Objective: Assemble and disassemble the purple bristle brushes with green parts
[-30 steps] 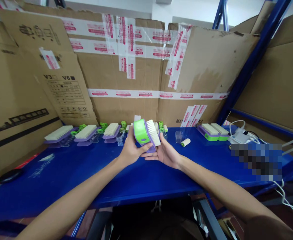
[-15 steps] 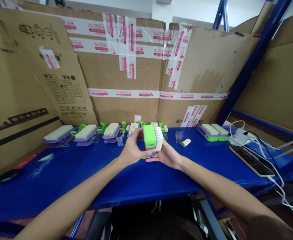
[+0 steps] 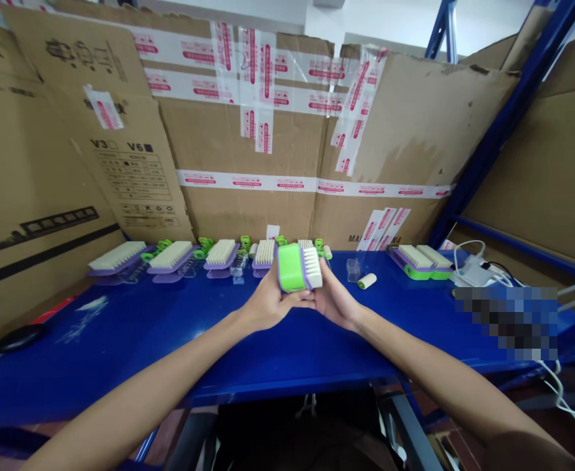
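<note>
Over the middle of the blue tabletop I hold up a green and purple brush [image 3: 292, 268] with cream bristles facing right. My left hand [image 3: 267, 301] grips it from the left and below. On the other side, my right hand [image 3: 333, 297] cups the bristle end, its fingertips partly hidden behind the brush. Several similar purple-backed brushes [image 3: 221, 252] lie along the back of the table, with green clips [image 3: 203, 247] and clear plastic pieces [image 3: 239, 263] between them. Right of my hands is a small cream roller-shaped piece [image 3: 367, 281] with a green end, near a clear plastic box [image 3: 353, 269].
Cardboard panels [image 3: 248, 216] with printed tape stand behind the blue table [image 3: 193, 366]. At right are a green-edged pair of brushes [image 3: 422, 261], a white charger [image 3: 473, 269] with cables and a blurred-out patch. A black oval object [image 3: 21, 338] lies at left.
The brush has tilted in my hands, so its green face has turned and more of the bristles' side shows. The view has shifted slightly. The phone area is now pixelated.
</note>
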Available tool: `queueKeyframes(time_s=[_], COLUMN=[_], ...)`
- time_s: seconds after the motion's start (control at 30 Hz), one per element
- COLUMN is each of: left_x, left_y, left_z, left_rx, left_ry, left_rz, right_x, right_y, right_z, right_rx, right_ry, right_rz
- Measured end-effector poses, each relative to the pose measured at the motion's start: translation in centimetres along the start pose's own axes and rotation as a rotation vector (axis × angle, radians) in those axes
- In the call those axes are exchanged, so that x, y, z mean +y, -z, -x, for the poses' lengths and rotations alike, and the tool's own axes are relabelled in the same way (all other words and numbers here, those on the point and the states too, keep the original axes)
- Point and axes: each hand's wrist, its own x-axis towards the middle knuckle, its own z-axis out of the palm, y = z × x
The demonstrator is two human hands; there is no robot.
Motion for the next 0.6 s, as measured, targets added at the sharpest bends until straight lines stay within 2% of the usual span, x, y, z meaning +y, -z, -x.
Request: queueKeyframes(time_s=[0.13,0.3,0.43,0.6], left_x=[-0.65,-0.30,-0.33,-0.12], left_y=[0.33,0.36,0.23,0.09], left_z=[0.02,-0.24,-0.20,-0.25], left_rx=[0.072,0.001,0.035,0.060], left_ry=[-0.033,-0.001,-0.042,-0.005], left_rz=[-0.026,-0.111,-0.119,-0.103], right_x=[-0.24,0.38,0.64,0.36], right_y=[0.03,0.51,0.83,0.93], right_z=[0.04,-0.16,-0.36,-0.33], right_rx=[0.000,0.037,0.027,0.047], right_ry=[0.012,0.039,0.054,0.066], right_rz=[0.017,-0.005,-0.009,-0.014])
